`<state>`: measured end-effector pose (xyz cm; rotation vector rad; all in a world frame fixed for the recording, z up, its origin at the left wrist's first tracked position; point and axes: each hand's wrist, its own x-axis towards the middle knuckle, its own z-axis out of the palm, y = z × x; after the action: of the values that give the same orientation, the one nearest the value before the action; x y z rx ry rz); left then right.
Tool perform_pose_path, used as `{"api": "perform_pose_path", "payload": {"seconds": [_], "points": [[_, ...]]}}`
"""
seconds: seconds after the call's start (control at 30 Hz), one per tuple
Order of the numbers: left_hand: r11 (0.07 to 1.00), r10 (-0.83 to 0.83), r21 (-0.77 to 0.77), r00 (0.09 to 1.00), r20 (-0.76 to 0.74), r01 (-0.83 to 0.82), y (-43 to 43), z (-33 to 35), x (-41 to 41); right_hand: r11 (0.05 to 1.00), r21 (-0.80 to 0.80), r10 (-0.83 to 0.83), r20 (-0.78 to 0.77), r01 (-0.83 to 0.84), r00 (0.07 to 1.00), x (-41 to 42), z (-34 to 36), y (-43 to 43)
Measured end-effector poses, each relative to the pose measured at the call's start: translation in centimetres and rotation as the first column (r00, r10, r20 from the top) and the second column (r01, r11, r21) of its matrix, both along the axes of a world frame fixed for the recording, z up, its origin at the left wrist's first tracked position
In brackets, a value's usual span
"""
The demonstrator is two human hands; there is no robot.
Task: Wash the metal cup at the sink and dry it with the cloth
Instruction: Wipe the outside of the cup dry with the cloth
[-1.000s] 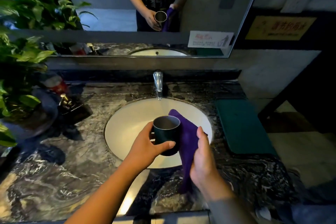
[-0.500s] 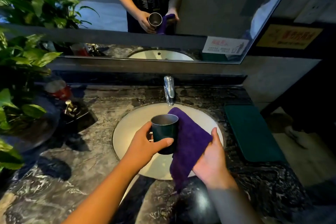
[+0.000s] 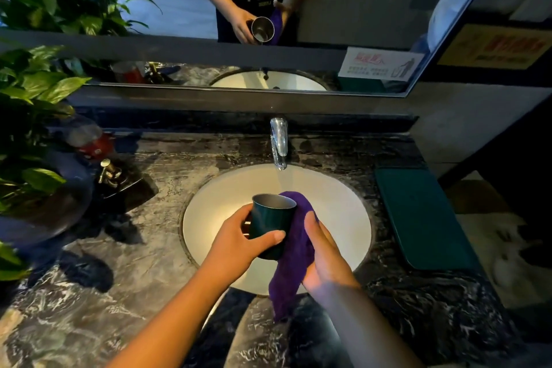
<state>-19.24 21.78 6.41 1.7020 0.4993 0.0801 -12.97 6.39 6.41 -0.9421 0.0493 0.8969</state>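
Left hand (image 3: 239, 240) grips cup (image 3: 271, 225); right hand (image 3: 324, 260) presses cloth (image 3: 294, 266) against it.

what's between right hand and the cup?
Head view: the purple cloth lies between the right hand and the metal cup, pressed against the cup's side.

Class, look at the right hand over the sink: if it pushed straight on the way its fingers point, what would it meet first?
The right hand points up and left with the purple cloth already against its fingers; pushing on would probably press the cloth against the cup, held by the left hand. Depth is unclear.
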Motion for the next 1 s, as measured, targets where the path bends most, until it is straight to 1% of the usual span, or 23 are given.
{"api": "perform_pose_path", "payload": {"seconds": [0.1,0.23,0.33,0.37,0.47,0.57,0.63,0.77,0.93,1.0], "points": [[0.999,0.013,-0.034,1.000,-0.001,-0.013,-1.5,-0.2,-0.1,0.996,-0.087,-0.027,-0.090,0.019,0.996,0.8,-0.7,-0.8],[0.992,-0.017,-0.125,0.999,-0.029,0.013,-3.1,-0.3,-0.7,0.998,-0.059,-0.027,-0.180,0.016,0.983,1.5,-0.5,-2.2],[0.953,-0.025,-0.301,0.999,-0.020,0.018,-3.3,-0.2,-1.1,0.996,-0.088,-0.019,-0.202,0.001,0.979,1.9,-0.3,-3.0],[0.941,-0.028,-0.339,1.000,-0.009,0.024,-3.3,-0.1,-1.1,0.995,-0.097,-0.016,-0.209,-0.004,0.978,2.0,-0.3,-3.1],[0.920,-0.018,-0.390,0.999,0.034,0.030,-3.7,0.1,-1.2,0.990,-0.142,-0.039,-0.203,0.010,0.978,1.9,-0.5,-3.2],[0.894,0.007,-0.447,0.999,0.054,0.018,-3.9,0.1,-1.2,0.992,-0.125,-0.053,-0.198,0.028,0.979,1.7,0.1,-3.3],[0.922,0.016,-0.387,0.998,0.052,0.005,-4.1,0.0,-1.3,0.990,-0.136,-0.068,-0.186,0.043,0.980,1.5,0.2,-3.4],[0.983,0.084,-0.170,0.995,0.053,-0.074,-4.4,0.2,-1.3,0.981,-0.161,-0.133,-0.173,0.105,0.976,1.0,0.4,-3.0],[0.991,0.121,0.053,0.991,0.048,-0.124,-4.8,0.7,-0.9,0.971,-0.152,-0.201,-0.112,0.183,0.973,0.3,0.6,-2.9],[0.989,0.130,0.067,0.991,0.037,-0.132,-5.3,1.3,-0.7,0.968,-0.151,-0.208,-0.051,0.198,0.977,0.1,1.2,-2.8]]}}
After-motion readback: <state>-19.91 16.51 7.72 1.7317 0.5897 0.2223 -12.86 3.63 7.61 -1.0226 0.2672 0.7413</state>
